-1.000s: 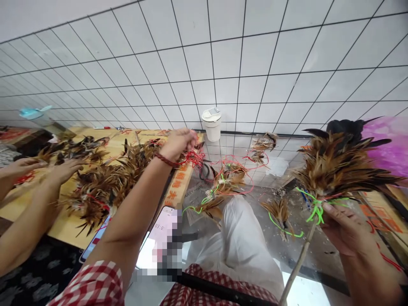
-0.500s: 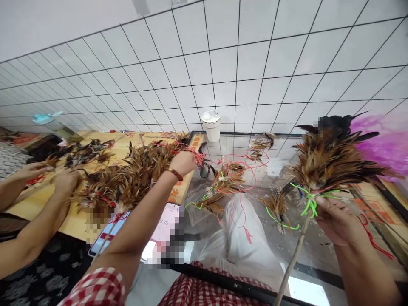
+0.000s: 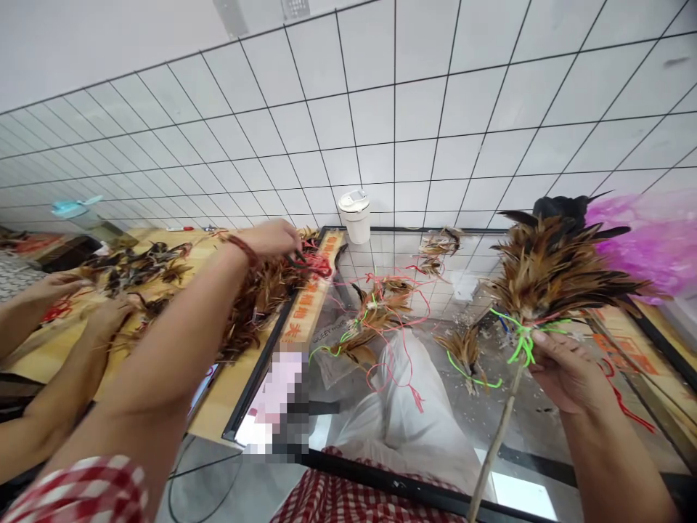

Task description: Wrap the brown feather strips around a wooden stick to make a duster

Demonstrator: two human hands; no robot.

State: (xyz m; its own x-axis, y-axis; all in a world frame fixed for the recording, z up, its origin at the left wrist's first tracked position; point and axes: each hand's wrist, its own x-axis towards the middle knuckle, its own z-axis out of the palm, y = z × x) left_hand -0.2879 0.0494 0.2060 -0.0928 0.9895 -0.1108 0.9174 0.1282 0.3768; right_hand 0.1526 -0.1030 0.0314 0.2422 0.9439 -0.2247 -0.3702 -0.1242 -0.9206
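Observation:
My right hand (image 3: 566, 367) is closed round the stick of a feather duster (image 3: 549, 280) with brown and black plumes, just where bright green string (image 3: 523, 343) is knotted. The duster's thin wooden stick (image 3: 498, 436) slants down to the front edge. Over at the left, my left hand (image 3: 269, 237) hovers above the wooden table's edge with its fingers curled down; what they hold is hidden. Right by its fingertips lies a tangle of red string (image 3: 316, 266). Beneath that forearm is a pile of brown feathers (image 3: 247, 312), partly covered by my arm.
A white lidded cup (image 3: 355, 216) stands by the tiled wall. Feather bunches (image 3: 462, 349) and loose red strings (image 3: 417, 396) lie on the glass tabletop. Pink plastic (image 3: 626, 240) is at the right. At far left, a co-worker's hands (image 3: 109, 319) handle feathers near a bottle (image 3: 81, 214).
My left hand has moved left and up, its forearm now covering more of the feather pile. My right hand still holds the duster. The view has shifted slightly.

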